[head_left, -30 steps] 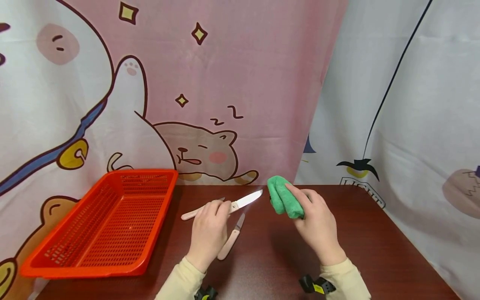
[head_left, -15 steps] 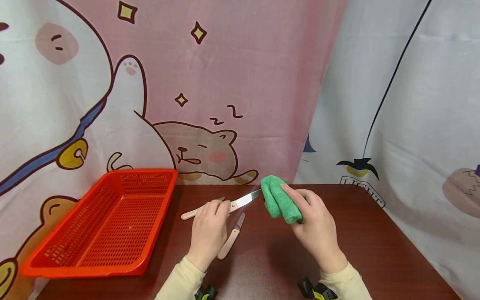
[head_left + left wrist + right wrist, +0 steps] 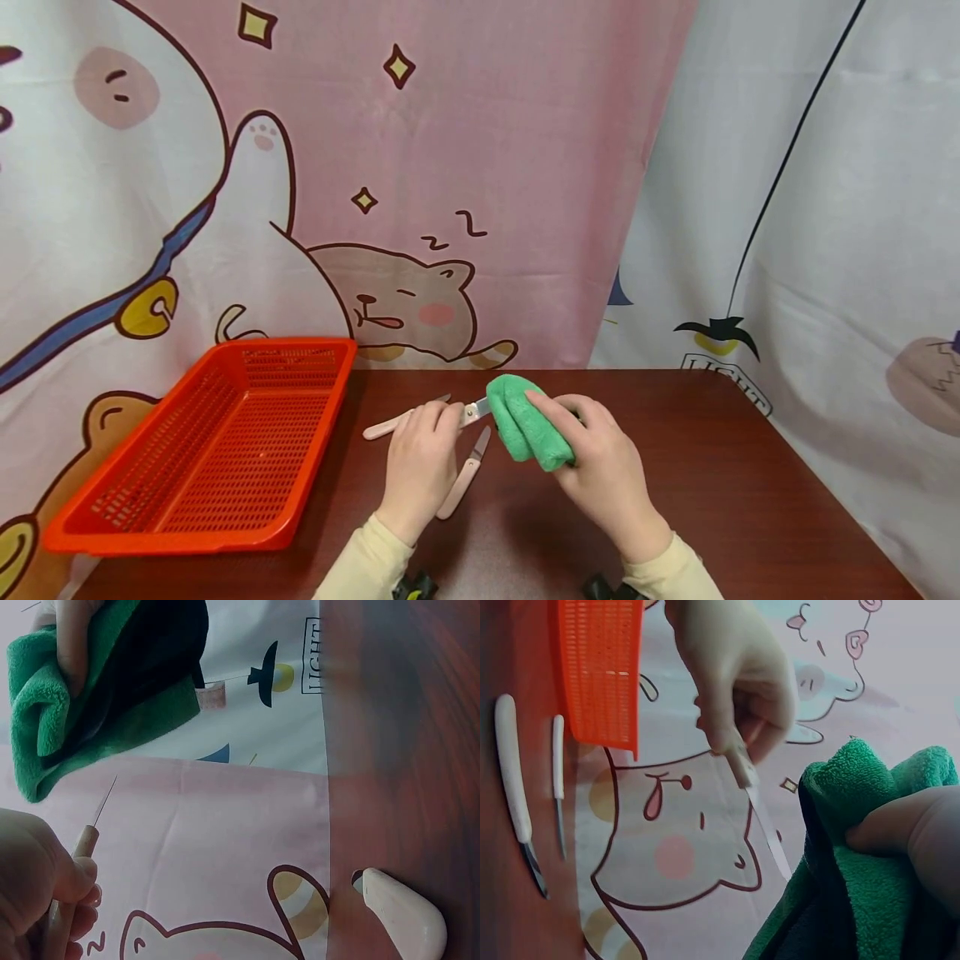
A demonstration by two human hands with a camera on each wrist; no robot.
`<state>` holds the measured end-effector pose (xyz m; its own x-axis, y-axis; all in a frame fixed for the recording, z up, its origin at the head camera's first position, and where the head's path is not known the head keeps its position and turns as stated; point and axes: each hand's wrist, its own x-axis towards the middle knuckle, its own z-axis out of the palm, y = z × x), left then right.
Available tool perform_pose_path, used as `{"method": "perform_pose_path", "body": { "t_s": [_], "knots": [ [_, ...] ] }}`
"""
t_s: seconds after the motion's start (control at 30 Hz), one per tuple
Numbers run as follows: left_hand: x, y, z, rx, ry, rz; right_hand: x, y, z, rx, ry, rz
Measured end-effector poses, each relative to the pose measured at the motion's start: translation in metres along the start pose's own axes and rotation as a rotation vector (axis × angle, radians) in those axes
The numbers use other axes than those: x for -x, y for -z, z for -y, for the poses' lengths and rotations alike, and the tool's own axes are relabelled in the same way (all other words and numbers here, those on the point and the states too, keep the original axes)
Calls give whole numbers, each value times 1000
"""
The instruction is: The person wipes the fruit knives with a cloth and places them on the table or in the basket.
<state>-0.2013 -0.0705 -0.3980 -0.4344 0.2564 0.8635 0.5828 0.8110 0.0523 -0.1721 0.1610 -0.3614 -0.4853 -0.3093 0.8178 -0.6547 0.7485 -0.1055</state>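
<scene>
My left hand (image 3: 422, 467) grips a small knife by its pale handle (image 3: 740, 765), the blade (image 3: 769, 832) pointing right toward the cloth. A folded green cloth (image 3: 525, 425), dark on its inner side, is held in my right hand (image 3: 603, 475), thumb pressed on one face in the right wrist view. In the head view the cloth covers the outer part of the blade. Two more pale-handled knives lie on the table: one knife (image 3: 463, 483) just right of my left hand, another knife (image 3: 382, 428) behind it, partly hidden by that hand.
A red-orange perforated plastic basket (image 3: 300, 500) stands on the left of the dark wood table (image 3: 720, 483). Behind the table hangs a printed curtain (image 3: 525, 167) with cartoon animals.
My right hand has brought the cloth left and slightly down, from beyond the knife tip to over the outer blade. The left hand and its knife have stayed nearly still.
</scene>
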Motion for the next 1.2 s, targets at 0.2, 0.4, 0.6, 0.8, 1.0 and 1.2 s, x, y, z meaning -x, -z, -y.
{"method": "perform_pose_path", "body": {
  "t_s": [0.2,0.4,0.6,0.8,1.0,1.2],
  "knots": [
    [0,0,-1,14,-5,6,2,-10,6,-28,36,0],
    [-1,3,-4,17,-11,7,5,-17,7,-30,46,17],
    [-1,3,-5,34,-20,-4,9,-23,5,-21,15,63],
    [-1,3,-6,37,-16,-16,10,-26,4,-18,0,79],
    [-1,3,-6,25,-14,-15,10,-27,2,-14,1,66],
    [-2,3,-6,24,-27,-47,10,-23,-6,3,-26,56]
  ]
}}
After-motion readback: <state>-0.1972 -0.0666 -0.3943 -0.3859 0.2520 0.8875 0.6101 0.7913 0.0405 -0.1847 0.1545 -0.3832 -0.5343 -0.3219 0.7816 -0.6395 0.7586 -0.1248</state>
